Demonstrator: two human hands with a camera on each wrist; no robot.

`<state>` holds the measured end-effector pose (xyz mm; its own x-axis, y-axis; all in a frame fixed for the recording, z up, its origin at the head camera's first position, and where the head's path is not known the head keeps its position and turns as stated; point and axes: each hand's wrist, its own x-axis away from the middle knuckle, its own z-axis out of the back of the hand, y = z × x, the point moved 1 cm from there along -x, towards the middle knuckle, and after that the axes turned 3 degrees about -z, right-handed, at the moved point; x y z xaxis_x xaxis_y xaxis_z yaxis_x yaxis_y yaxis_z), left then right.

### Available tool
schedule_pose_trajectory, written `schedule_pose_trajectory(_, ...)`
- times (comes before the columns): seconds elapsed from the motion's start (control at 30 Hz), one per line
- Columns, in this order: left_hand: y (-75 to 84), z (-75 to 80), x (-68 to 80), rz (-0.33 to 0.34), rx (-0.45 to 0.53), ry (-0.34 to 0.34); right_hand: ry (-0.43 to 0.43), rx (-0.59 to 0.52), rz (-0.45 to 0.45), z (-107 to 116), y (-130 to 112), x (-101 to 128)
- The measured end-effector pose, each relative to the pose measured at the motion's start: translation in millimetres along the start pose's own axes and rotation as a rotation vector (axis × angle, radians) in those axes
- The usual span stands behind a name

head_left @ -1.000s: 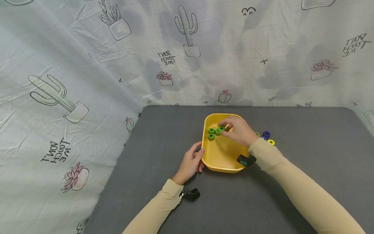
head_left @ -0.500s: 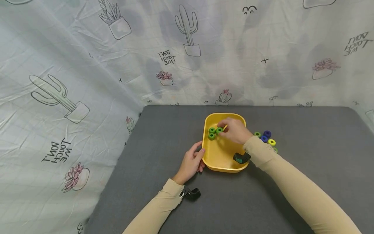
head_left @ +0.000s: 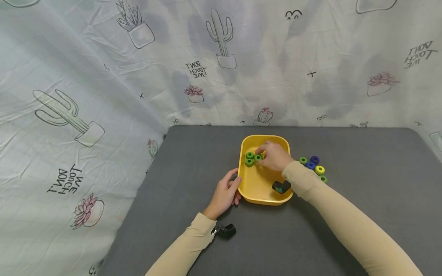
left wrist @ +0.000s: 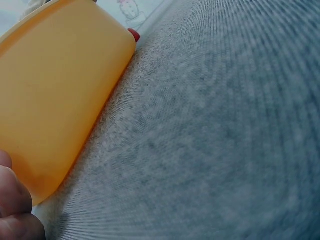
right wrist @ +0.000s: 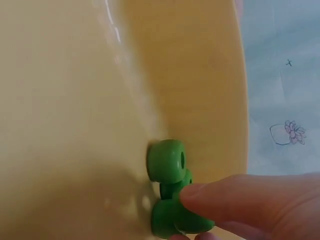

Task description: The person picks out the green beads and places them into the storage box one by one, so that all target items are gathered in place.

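A yellow tray (head_left: pixel 266 191) stands on the grey table. My left hand (head_left: pixel 224 193) holds its left side, thumb at the rim and the other fingers bent by the outer wall. My right hand (head_left: pixel 274 156) reaches into the tray and pinches a green bead (right wrist: pixel 192 220) with a hole through it, between thumb and fingertips. In the right wrist view this bead overlaps another green bead (right wrist: pixel 161 219) low in the tray. Close by, along the tray's left wall, sit two more green beads, one far (head_left: pixel 249 155) and one near (head_left: pixel 249 163).
Right of the tray, several loose beads lie on the table (head_left: pixel 362 172): green (head_left: pixel 302 160), dark blue (head_left: pixel 314 159), blue (head_left: pixel 310 165) and yellow (head_left: pixel 319 170), with another green one partly behind the right sleeve (head_left: pixel 331 191). A patterned cloth (head_left: pixel 276 76) hangs behind the table.
My right hand has moved a little left and lower in the tray, bringing its green bead over the others. More of the loose beads at right now show. My left hand stays put.
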<state>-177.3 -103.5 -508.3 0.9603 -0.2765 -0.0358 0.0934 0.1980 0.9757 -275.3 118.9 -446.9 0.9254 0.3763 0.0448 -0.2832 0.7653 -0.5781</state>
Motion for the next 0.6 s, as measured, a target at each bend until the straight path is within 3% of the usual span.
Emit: schedule_pose_trajectory(0.6,1.6,1.0,2.5,-0.023,-0.042,-0.002,-0.005,0.032,0.006,-8.3,-1.6,-3.5)
